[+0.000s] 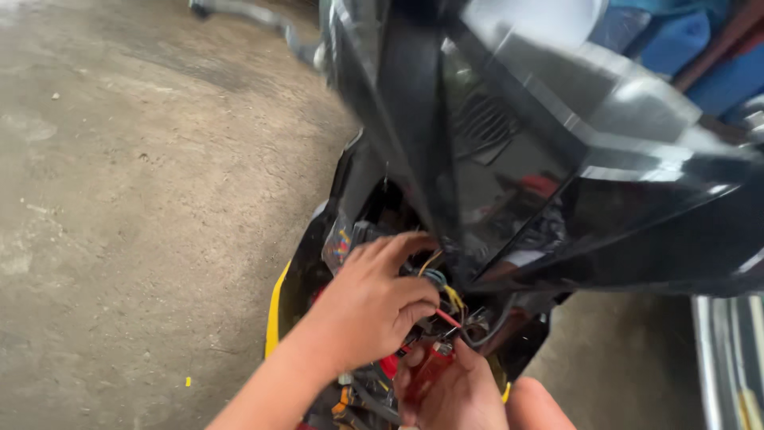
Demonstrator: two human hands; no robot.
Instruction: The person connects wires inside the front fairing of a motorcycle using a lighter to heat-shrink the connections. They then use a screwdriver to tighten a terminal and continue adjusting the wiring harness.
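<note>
My left hand (368,306) reaches into the open front of a black scooter (509,159), its fingers curled among a bundle of coloured wires (446,299): yellow, blue and red strands. Whether it grips a wire is unclear. Just below, my right hand (450,394) is cupped under the wires, fingers closed around a small red part (426,370). A glossy black body panel (637,199) hangs over the wiring and hides what lies deeper inside.
Bare grey concrete floor (135,183) fills the left side. A yellow trim edge (274,310) runs down the scooter's left. Blue objects (676,40) sit at the top right, and a pale ribbed surface (728,358) is at the lower right.
</note>
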